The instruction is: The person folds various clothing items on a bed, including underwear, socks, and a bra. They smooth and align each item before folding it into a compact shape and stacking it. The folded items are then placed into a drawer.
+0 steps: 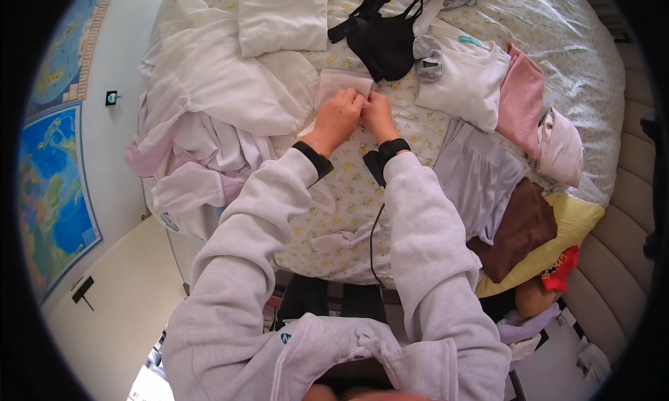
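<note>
A small, pale pink folded cloth [339, 81] lies on the floral bedsheet [339, 202] in front of me. My left hand [337, 119] is over its near edge, fingers bent and gripping the fabric. Close beside it, my right hand [378, 117] pinches the cloth's near right corner. The fingertips of both hands are partly hidden. Beyond the right hand lies a black strappy top [381, 45]. A folded white cloth [282, 19] rests farther back on the bed, and a sheer white garment [235, 82] spreads out to the left of my hands.
Rumpled white and pink clothes [209, 155] cover the left side. On the right are a folded white sweatshirt [462, 82], pink garment [520, 97], grey garment [475, 176], brown cloth [517, 233] and yellow cloth [569, 218]. A black cable [372, 244] hangs near my right sleeve.
</note>
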Demonstrator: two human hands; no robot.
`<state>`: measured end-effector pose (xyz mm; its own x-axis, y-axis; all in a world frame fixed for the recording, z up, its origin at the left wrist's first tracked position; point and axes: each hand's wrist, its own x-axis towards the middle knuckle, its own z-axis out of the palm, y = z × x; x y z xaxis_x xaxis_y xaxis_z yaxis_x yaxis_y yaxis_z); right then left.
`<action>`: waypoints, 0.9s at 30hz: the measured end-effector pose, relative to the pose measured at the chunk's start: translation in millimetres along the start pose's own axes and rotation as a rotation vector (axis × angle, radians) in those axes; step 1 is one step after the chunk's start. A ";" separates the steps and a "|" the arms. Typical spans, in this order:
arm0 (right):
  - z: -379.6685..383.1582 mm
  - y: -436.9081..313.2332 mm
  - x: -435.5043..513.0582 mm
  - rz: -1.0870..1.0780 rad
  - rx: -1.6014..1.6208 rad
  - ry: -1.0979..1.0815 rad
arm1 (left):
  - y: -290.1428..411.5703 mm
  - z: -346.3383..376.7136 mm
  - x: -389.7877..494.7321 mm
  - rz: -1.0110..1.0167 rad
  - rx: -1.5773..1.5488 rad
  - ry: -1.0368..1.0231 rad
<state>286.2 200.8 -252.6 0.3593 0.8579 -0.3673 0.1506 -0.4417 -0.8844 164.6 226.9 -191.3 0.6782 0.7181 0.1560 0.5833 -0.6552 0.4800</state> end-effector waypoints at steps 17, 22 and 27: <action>-118.6 -24.5 24.1 -0.251 -0.282 0.466 | -24.9 -5.2 49.8 -0.557 -0.101 -0.257; -119.9 -6.9 30.3 -0.112 -0.018 0.311 | -19.1 12.7 95.0 -0.381 -0.423 0.106; -135.5 -13.1 -3.3 -0.189 0.186 0.426 | -24.4 26.1 120.4 -0.647 -0.805 0.066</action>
<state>407.8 168.2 -200.8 0.6913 0.7182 -0.0798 0.0965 -0.2011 -0.9748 243.7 323.1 -206.8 0.3010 0.9047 -0.3017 0.3396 0.1939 0.9204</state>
